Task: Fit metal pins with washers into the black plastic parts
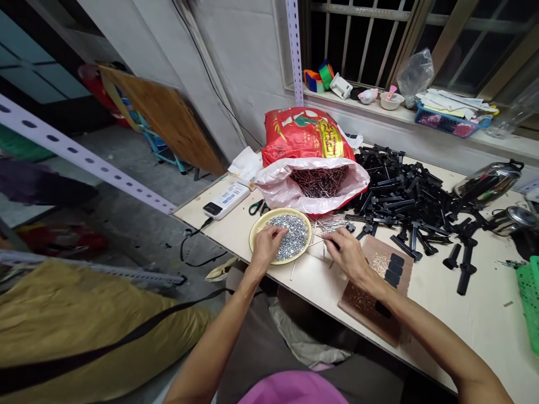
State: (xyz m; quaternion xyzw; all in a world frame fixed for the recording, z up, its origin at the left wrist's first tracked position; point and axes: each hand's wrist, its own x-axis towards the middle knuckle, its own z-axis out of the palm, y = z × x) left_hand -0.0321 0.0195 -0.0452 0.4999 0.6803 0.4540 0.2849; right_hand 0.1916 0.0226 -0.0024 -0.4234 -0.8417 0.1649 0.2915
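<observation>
A round yellow plate (255, 225) holds a heap of small shiny metal nuts (296, 235). My left hand (268, 244) is over the plate's left side, its fingertips pinched together at the nuts; what is between them is too small to make out. To the right of the plate, my right hand (345, 252) has its fingers closed on a thin metal rod (315, 242) that points toward the plate. Several more loose metal rods (332, 223) lie just beyond it. Under my right forearm is a brown board (373, 303) with black rounded pads (393, 269).
Behind the plate lies an open red sack (307, 134) full of dark metal screws or rods. Black plastic parts (404, 191) are piled at the back right, near a metal kettle (488, 182). A white power bank (227, 200), scissors (255, 207) and a green basket (529, 303) also stand on the table.
</observation>
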